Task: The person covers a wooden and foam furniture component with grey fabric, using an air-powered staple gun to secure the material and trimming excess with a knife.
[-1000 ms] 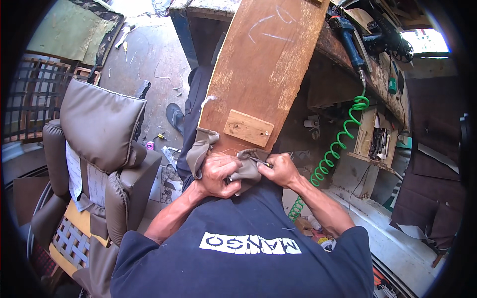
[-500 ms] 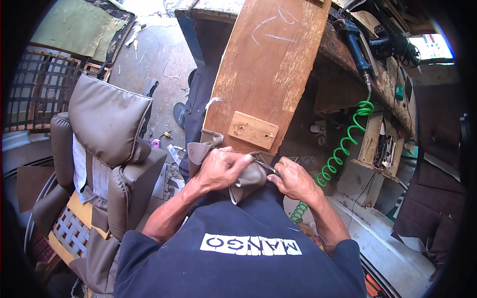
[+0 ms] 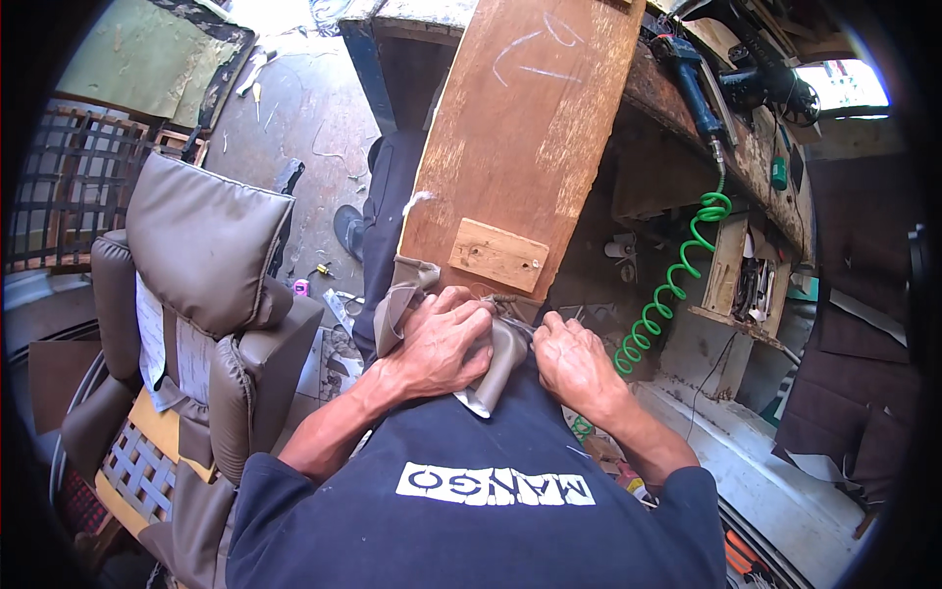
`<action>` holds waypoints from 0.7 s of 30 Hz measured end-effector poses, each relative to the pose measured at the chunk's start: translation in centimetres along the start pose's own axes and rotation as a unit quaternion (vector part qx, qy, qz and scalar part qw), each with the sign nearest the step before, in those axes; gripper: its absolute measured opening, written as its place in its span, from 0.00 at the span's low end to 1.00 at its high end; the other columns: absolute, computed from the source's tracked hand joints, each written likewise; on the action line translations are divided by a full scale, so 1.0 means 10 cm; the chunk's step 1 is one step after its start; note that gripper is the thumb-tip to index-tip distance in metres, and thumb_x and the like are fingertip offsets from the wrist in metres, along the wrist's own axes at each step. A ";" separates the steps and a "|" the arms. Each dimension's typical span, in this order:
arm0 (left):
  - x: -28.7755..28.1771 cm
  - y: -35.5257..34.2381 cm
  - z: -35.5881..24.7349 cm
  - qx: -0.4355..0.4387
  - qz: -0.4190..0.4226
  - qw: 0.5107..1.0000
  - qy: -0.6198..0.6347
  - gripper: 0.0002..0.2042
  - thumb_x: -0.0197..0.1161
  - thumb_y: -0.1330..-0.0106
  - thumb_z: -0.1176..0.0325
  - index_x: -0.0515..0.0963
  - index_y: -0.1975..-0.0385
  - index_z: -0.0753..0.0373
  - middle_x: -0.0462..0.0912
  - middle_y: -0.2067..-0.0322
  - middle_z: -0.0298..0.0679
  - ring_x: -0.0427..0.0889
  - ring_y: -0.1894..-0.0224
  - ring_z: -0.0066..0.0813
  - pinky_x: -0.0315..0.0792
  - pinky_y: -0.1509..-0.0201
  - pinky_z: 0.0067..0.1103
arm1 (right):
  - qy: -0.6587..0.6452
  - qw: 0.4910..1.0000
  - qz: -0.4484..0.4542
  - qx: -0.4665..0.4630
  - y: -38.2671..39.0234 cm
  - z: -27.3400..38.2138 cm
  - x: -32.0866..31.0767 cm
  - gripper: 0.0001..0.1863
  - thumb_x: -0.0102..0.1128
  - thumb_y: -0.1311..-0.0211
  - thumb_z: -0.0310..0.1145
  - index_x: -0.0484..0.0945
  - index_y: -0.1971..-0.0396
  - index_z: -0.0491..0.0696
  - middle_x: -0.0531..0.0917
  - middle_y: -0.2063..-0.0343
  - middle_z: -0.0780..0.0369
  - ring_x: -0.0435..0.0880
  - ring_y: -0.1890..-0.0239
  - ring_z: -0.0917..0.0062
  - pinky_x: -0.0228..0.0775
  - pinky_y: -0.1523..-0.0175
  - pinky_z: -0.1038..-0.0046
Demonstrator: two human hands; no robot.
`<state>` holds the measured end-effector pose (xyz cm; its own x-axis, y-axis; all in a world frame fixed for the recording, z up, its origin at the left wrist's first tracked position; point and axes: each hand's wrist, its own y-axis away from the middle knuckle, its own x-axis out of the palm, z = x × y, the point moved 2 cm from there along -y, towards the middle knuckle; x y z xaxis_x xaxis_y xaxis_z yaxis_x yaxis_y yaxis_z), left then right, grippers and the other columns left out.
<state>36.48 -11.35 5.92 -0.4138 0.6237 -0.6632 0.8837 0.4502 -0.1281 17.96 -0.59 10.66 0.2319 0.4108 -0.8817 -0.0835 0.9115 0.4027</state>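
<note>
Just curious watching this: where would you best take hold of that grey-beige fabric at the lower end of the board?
Probably the loose flap of the grey-beige fabric hanging free below the wooden board, pinched from the near side. The left hand already presses the rest down.

From my feed I see my operator's dark navy short-sleeved T-shirt (image 3: 471, 510) filling the lower middle of the view. A white rectangular printed patch with cut-out lettering (image 3: 496, 485) runs across the chest, upside down from this angle. The sleeves end above the elbows, so both forearms are bare. The left hand (image 3: 442, 344) and the right hand (image 3: 574, 365) are bare too, with no gloves, rings or watch that I can make out. The fabric looks plain otherwise, slightly creased near the shoulders.
</note>
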 end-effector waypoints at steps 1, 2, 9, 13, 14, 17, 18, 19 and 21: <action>0.01 0.01 0.01 -0.009 0.017 1.000 0.009 0.18 0.69 0.44 0.66 0.78 0.54 0.62 0.82 0.49 0.42 0.76 0.44 0.50 0.72 0.42 0.39 | -0.028 0.999 0.017 0.015 -0.02 -0.01 0.00 0.08 0.59 0.43 0.25 0.79 0.68 0.36 0.81 0.61 0.47 0.85 0.60 0.53 0.81 0.55 0.54; 0.00 0.01 0.00 -0.010 0.016 1.000 0.011 0.18 0.69 0.44 0.66 0.78 0.54 0.62 0.82 0.49 0.42 0.76 0.44 0.50 0.72 0.42 0.39 | -0.056 0.997 0.034 0.029 -0.04 -0.02 0.01 0.08 0.59 0.44 0.25 0.80 0.67 0.35 0.81 0.61 0.46 0.85 0.61 0.52 0.82 0.56 0.54; 0.14 0.07 0.01 -0.009 0.000 0.999 -0.047 0.15 0.66 0.43 0.62 0.80 0.58 0.60 0.80 0.44 0.40 0.71 0.37 0.51 0.66 0.37 0.43 | -0.006 0.999 0.051 0.006 -0.06 0.06 -0.06 0.09 0.62 0.44 0.27 0.82 0.67 0.36 0.83 0.63 0.44 0.89 0.63 0.52 0.84 0.60 0.58; 0.17 0.07 0.03 0.009 -0.023 0.998 -0.053 0.12 0.66 0.45 0.63 0.79 0.63 0.59 0.81 0.45 0.40 0.70 0.34 0.50 0.65 0.38 0.42 | 0.043 0.998 0.050 0.002 -0.09 0.14 -0.09 0.09 0.60 0.43 0.27 0.83 0.69 0.36 0.83 0.66 0.45 0.90 0.64 0.56 0.85 0.62 0.60; 0.17 0.06 0.03 0.014 -0.028 0.998 -0.051 0.12 0.65 0.46 0.63 0.79 0.64 0.59 0.81 0.46 0.40 0.70 0.33 0.49 0.65 0.38 0.42 | 0.052 0.997 0.051 0.004 -0.10 0.16 -0.09 0.09 0.59 0.42 0.26 0.83 0.70 0.35 0.84 0.67 0.46 0.90 0.65 0.57 0.85 0.63 0.61; 0.18 0.07 0.03 0.017 -0.042 0.998 -0.052 0.11 0.65 0.46 0.63 0.78 0.66 0.59 0.81 0.47 0.40 0.71 0.33 0.48 0.65 0.39 0.42 | 0.066 0.996 0.053 0.010 -0.11 0.23 -0.11 0.09 0.59 0.42 0.26 0.83 0.70 0.35 0.84 0.68 0.47 0.90 0.67 0.57 0.85 0.64 0.62; 0.18 0.06 0.03 0.017 -0.041 0.998 -0.051 0.11 0.64 0.45 0.63 0.78 0.66 0.60 0.81 0.47 0.40 0.71 0.33 0.48 0.65 0.38 0.42 | 0.069 0.996 0.052 0.016 -0.11 0.24 -0.11 0.09 0.59 0.42 0.26 0.83 0.70 0.35 0.84 0.69 0.47 0.90 0.67 0.57 0.85 0.64 0.61; 0.19 0.07 0.03 0.016 -0.041 0.998 -0.050 0.11 0.64 0.45 0.63 0.78 0.66 0.60 0.81 0.47 0.40 0.71 0.33 0.48 0.65 0.38 0.42 | 0.069 0.996 0.054 0.017 -0.12 0.25 -0.12 0.09 0.59 0.42 0.26 0.83 0.70 0.35 0.84 0.69 0.47 0.90 0.67 0.57 0.85 0.64 0.61; 0.19 0.07 0.05 0.018 -0.054 0.997 -0.048 0.11 0.64 0.45 0.62 0.78 0.66 0.61 0.81 0.47 0.42 0.73 0.35 0.48 0.66 0.39 0.42 | 0.069 0.996 0.057 0.013 -0.12 0.26 -0.13 0.09 0.58 0.42 0.26 0.83 0.70 0.35 0.84 0.68 0.47 0.90 0.68 0.56 0.85 0.64 0.61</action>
<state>36.45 -10.12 4.18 -0.4853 0.5088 -0.7110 0.8435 0.4865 -0.2275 20.30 -2.28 11.94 0.0859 0.5128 -0.8542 -0.0771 0.8582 0.5075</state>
